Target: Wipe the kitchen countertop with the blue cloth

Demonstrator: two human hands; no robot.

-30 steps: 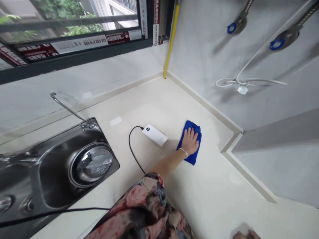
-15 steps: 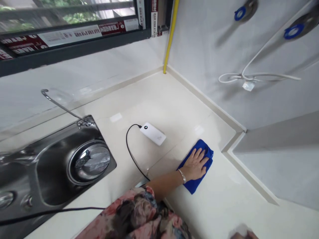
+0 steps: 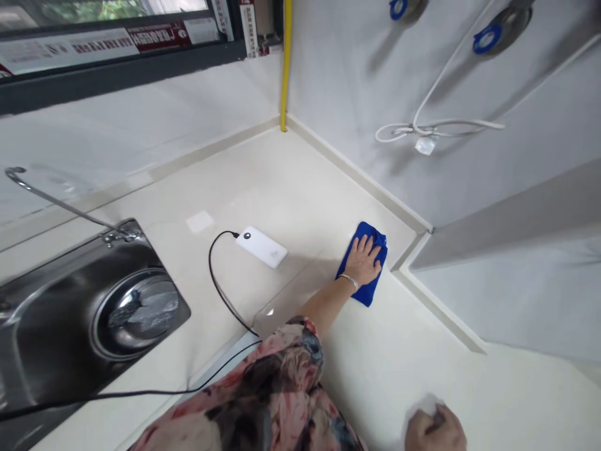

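My left hand (image 3: 364, 260) lies flat, fingers spread, on a folded blue cloth (image 3: 370, 290) on the cream countertop (image 3: 300, 188), close to the corner step of the right wall. A thin bracelet sits on that wrist, and the arm comes out of a floral sleeve (image 3: 277, 401). My right hand (image 3: 434, 431) rests at the bottom edge with its fingers curled round something small and white that I cannot make out.
A white power bank (image 3: 261, 247) with a black cable (image 3: 218, 282) lies left of the cloth. A steel sink (image 3: 56, 326) with a thin tap (image 3: 56, 203) is at the left. A yellow pipe (image 3: 284, 62) runs up the corner. White cord (image 3: 422, 128) hangs on the right wall.
My left hand slid the blue cloth right and toward me, then back up to the wall's corner step. My right hand has come further into view at the bottom.
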